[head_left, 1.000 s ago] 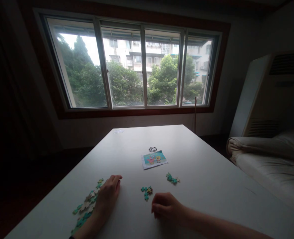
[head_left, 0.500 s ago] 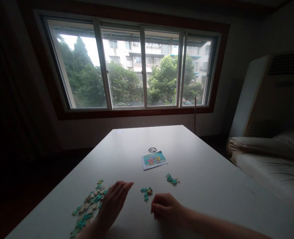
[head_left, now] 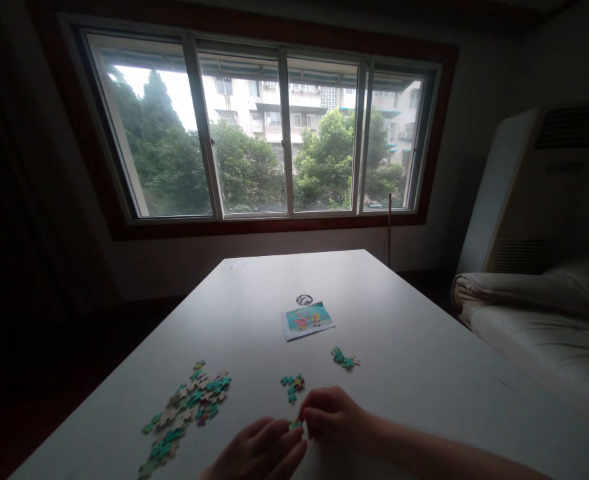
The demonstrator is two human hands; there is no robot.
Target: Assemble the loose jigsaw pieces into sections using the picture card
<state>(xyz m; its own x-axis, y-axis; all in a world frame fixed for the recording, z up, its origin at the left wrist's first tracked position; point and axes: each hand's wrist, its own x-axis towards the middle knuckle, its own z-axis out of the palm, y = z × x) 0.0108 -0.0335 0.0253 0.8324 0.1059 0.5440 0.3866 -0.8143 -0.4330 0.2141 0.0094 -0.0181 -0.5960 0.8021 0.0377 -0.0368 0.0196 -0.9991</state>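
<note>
Head view: right hand [head_left: 332, 413] curled, thumb and bent fingers drawn together at the tips. Left hand [head_left: 269, 448] low at the near edge of view, palm down, fingers extended side by side toward the right. Small green puzzle piece [head_left: 296, 423] in the narrow gap where the two hands meet, partly covered by fingers; cannot tell which hand grips it, or whether both do.

Just beyond the right fingertips, a small cluster [head_left: 292, 387] of pieces, mostly green, some darker and yellow. Farther out and to the right, a second cluster [head_left: 343, 359], green with pale bits. Left of the hands, well apart from them, a loose pile of pieces [head_left: 189, 410], green faces mixed with pale ones, some overlapping.

Past the clusters, a picture sheet [head_left: 308, 321] lies flat, pink and yellow figures on blue-green; dark-ringed disc [head_left: 304, 300] just behind it. All on a white table [head_left: 404, 373]. Pale sofa [head_left: 534, 327] at right; wide window [head_left: 284, 140] ahead.
</note>
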